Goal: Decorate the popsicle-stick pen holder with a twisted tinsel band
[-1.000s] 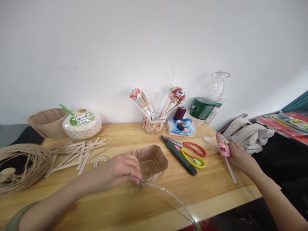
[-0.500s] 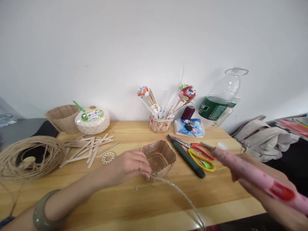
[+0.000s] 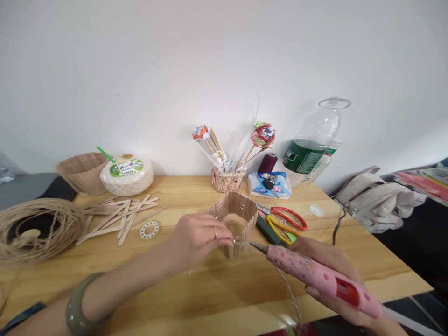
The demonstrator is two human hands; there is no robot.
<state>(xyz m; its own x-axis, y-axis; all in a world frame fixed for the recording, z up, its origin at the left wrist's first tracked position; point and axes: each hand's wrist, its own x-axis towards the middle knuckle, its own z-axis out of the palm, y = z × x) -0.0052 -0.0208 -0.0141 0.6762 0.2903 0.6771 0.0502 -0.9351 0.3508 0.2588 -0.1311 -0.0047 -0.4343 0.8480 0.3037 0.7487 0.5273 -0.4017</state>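
- I am seeing my left hand (image 3: 196, 238) closing its grip on the stick basket (image 3: 237, 223), mouth tilted up toward the wall, near the middle of the tabletop (image 3: 196, 289).
- My right hand (image 3: 327, 266) is wrapping its grip around the pink glue gun (image 3: 317, 275); its long axis is running from the near right corner, nozzle pointing left at the basket's front wall.
- The scissors (image 3: 285, 221) are lying just behind.

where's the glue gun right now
In the head view the pink glue gun is low on the right, held in the right hand, its nozzle pointing at the stick basket steadied by the left hand.
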